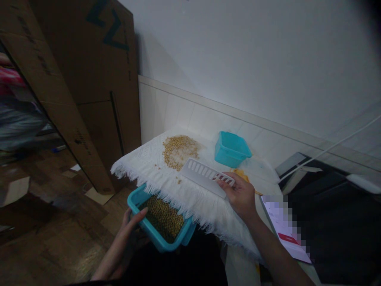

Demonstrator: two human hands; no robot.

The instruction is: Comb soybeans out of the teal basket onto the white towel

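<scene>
Evidently, the left hand [128,228] hooks its thumb over the turquoise tub [154,237] below the white cloth [142,158], other fingers mostly hidden; laden with soybeans [166,214], it probably wants support underneath. Loose soybeans [175,147] on the cloth should roll easily, while the slotted plastic strip [204,183], likely light and stiff, suits the right hand [241,196] pinching its end between thumb and fingers.
</scene>
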